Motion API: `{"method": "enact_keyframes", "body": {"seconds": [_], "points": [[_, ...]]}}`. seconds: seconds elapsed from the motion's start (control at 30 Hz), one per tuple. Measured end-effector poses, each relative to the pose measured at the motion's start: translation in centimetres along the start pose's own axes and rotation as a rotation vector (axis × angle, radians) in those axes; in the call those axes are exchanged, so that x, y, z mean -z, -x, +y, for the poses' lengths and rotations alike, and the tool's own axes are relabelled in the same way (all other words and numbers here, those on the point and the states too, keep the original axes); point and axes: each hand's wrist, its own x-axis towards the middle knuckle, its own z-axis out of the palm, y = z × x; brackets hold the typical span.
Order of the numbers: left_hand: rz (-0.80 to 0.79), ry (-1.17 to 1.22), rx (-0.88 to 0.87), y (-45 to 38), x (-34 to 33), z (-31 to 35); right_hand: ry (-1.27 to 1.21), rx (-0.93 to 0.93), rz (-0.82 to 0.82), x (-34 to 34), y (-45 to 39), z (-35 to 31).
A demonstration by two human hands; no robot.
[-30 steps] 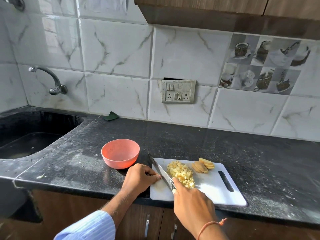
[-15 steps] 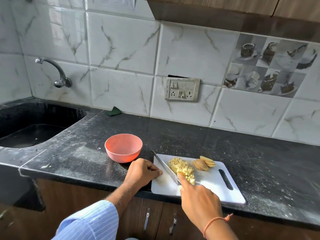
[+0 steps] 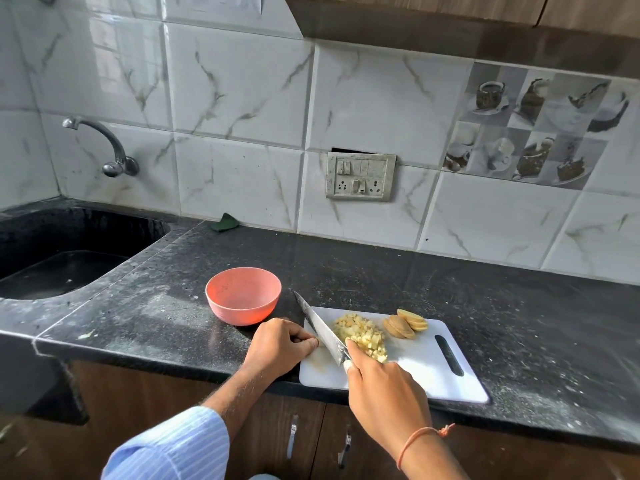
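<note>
White board (image 3: 433, 379): diced pieces (image 3: 362, 336) were judged mid-gathering by the knife (image 3: 323, 332), gripped in the right hand (image 3: 384, 393). The left hand (image 3: 280, 344) was curled at the edge, grasp unclear. Next, a steady sweep toward the bowl (image 3: 243, 295) was called for.

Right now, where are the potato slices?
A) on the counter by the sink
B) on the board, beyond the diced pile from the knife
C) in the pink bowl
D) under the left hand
B: the potato slices sit on the cutting board, the diced pile between them and the knife in the right hand.
</note>
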Motion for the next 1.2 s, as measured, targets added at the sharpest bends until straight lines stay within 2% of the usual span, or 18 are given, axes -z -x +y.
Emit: {"method": "enact_keyframes", "body": {"seconds": [0.3, 0.6, 0.73, 0.87, 1.1, 1.2], "points": [[0.000, -0.003, -0.019, -0.1, -0.1, -0.2, 0.243, 0.082, -0.071, -1.2, 0.1, -0.5], [0.013, -0.034, -0.020, 0.0, 0.0, 0.0, 0.204, 0.102, -0.073, -1.6, 0.2, -0.1], [0.005, -0.013, -0.012, 0.1, 0.0, 0.0, 0.195, 0.023, -0.066, -0.9, 1.7, 1.8], [0.004, -0.018, -0.005, 0.1, -0.1, 0.0, -0.044, -0.076, 0.002, -0.9, 0.4, 4.2], [0.000, -0.025, -0.020, 0.1, -0.4, 0.0, -0.823, -0.278, -0.082, 0.1, -3.6, 10.4], [-0.008, -0.038, -0.011, -0.1, -0.6, 0.2, -1.029, -0.339, -0.139, 0.9, -4.0, 13.3]]}}
